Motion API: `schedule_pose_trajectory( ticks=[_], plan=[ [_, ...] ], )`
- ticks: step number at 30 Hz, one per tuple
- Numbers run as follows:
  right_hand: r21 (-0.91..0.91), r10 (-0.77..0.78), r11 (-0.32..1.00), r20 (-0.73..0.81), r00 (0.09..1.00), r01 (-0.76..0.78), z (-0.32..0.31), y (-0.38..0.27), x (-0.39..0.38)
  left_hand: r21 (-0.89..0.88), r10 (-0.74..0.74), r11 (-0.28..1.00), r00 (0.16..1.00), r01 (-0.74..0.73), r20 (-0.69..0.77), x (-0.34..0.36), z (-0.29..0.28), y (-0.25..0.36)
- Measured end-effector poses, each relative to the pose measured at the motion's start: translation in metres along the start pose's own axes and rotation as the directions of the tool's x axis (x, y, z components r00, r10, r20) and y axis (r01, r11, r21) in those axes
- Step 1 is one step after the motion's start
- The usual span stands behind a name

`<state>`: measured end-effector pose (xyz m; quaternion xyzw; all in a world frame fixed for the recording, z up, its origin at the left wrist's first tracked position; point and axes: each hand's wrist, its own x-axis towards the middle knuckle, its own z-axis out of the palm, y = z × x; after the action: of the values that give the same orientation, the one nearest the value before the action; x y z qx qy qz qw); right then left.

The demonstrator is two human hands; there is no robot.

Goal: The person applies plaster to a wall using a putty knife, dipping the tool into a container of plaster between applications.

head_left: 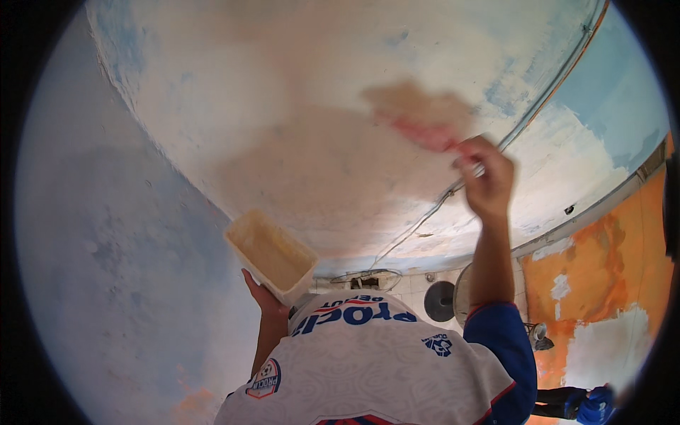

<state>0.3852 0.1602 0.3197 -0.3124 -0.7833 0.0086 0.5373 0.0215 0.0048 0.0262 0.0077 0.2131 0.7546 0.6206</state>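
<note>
Up and to the right of the tub [300,282], your right hand [489,177] is closed around the near end of the red tool [425,136]. Your left hand [263,294] supports the tub from its lower left side; one finger or the thumb stands out along it, and the other fingers are mostly hidden. The tub's mouth is in view and the inside is beige, but I cannot tell how much it holds.

The tool points back toward the tub's side, across the pale surface [248,85]. Blur hides its edge, so I cannot tell whether it touches. The brownish patch just above it may be shadow.

For an even pass, I would hold the tool at a low, steady angle, press lightly and let your whole arm carry the stroke. Right of the tub, a cable [451,192] runs up past your right hand; better to shorten strokes there than to catch the edge on it. Hold the tub near the working spot, tilted no more than it must be, so that nothing slips over the rim. Far to the tub's right are the orange wall [595,262] and, lower down, another person [595,407].
</note>
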Motion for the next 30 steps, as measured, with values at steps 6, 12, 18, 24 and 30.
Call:
schedule_pose_trajectory(
  ticks=[6, 12, 18, 24, 30],
  plan=[
    [-0.346, 0.041, 0.933, 0.374, 0.926, 0.099, 0.050, 0.036, -0.056, 0.064, -0.037, 0.997, 0.997, 0.041, -0.062, -0.003, 0.017, -0.001],
    [-0.271, -0.069, 0.961, -0.435, 0.898, -0.057, -0.065, 0.014, 0.031, 0.114, -0.114, 0.986, 0.988, 0.125, -0.103, -0.006, 0.025, -0.001],
    [0.070, 0.140, 0.986, 0.135, 0.981, -0.150, -0.022, 0.009, -0.036, 0.226, -0.025, 0.973, 0.993, 0.050, -0.113, -0.019, 0.067, -0.008],
    [-0.463, 0.125, 0.886, 0.265, 0.956, 0.012, -0.001, 0.073, -0.069, 0.252, -0.092, 0.961, 0.991, 0.113, -0.094, -0.018, 0.060, -0.003],
    [-0.372, -0.243, 0.919, -0.277, 0.929, 0.129, -0.077, 0.012, 0.035, 0.202, -0.177, 0.959, 0.978, 0.196, -0.110, -0.018, 0.054, 0.000]
  ],
)
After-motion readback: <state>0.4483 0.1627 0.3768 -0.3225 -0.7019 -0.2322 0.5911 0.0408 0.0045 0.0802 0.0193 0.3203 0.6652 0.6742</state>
